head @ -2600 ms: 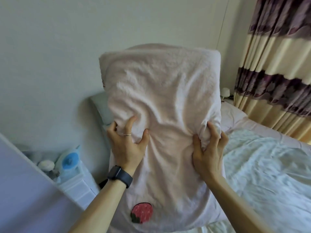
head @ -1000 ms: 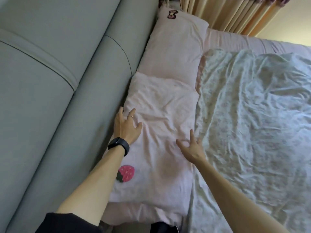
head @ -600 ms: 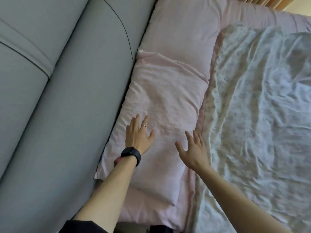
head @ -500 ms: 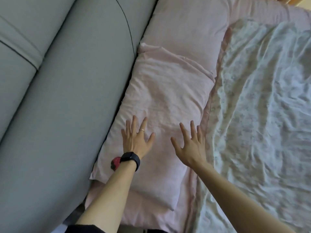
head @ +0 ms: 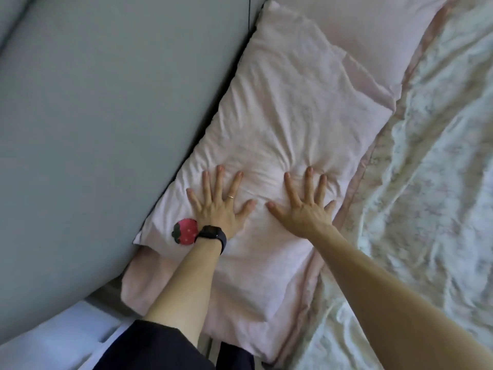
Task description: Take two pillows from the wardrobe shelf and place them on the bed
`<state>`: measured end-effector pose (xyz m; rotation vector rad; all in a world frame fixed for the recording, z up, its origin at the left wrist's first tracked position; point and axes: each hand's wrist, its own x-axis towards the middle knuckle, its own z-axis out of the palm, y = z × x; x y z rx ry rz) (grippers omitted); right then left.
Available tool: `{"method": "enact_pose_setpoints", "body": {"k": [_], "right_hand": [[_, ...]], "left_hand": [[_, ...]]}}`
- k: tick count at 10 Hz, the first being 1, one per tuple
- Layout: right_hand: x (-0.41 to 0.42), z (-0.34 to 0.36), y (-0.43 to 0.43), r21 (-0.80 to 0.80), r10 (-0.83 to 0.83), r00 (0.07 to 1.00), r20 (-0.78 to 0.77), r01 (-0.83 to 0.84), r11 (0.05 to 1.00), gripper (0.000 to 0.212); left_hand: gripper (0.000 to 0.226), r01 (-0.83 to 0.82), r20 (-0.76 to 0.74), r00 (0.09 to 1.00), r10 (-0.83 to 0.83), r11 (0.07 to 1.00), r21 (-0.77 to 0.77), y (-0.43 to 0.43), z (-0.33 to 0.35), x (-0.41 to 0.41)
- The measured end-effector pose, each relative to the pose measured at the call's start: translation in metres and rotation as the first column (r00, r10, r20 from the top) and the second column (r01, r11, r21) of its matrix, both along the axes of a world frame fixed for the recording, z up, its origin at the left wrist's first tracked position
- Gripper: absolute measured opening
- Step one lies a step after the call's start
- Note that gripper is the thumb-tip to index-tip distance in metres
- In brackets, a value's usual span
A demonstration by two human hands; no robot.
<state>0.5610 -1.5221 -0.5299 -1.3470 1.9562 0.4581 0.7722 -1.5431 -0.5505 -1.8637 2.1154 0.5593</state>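
Note:
A pale pink pillow point(head: 288, 108) with a red strawberry patch point(head: 184, 231) lies flat on the bed against the grey headboard. A second pink pillow point(head: 373, 30) lies just beyond it, touching its far end. My left hand point(head: 217, 206), with a ring and a black watch, rests palm down on the near pillow with fingers spread. Beside it my right hand point(head: 304, 206) presses flat on the same pillow, fingers spread, denting the fabric. Neither hand grips anything.
The padded grey headboard point(head: 106, 116) runs along the left. A rumpled white floral duvet point(head: 432, 196) covers the bed to the right of the pillows. A pink sheet point(head: 144, 287) shows under the near pillow's corner. Something white point(head: 66, 340) sits at the lower left.
I was holding the strawberry pillow upright in both hands; it has since been laid flat by the headboard. Both open hands have moved onto its middle and now press down side by side.

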Motion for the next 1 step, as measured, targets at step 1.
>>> {"method": "enact_pose_setpoints", "body": {"k": [1], "right_hand": [[0.0005,0.0410,-0.0044,0.109,0.106,0.994,0.014,-0.107,0.988,0.088]], "left_hand": [[0.077,-0.016,-0.016,1.000,0.019,0.988,0.155,0.0017,0.0354,0.0011]]}}
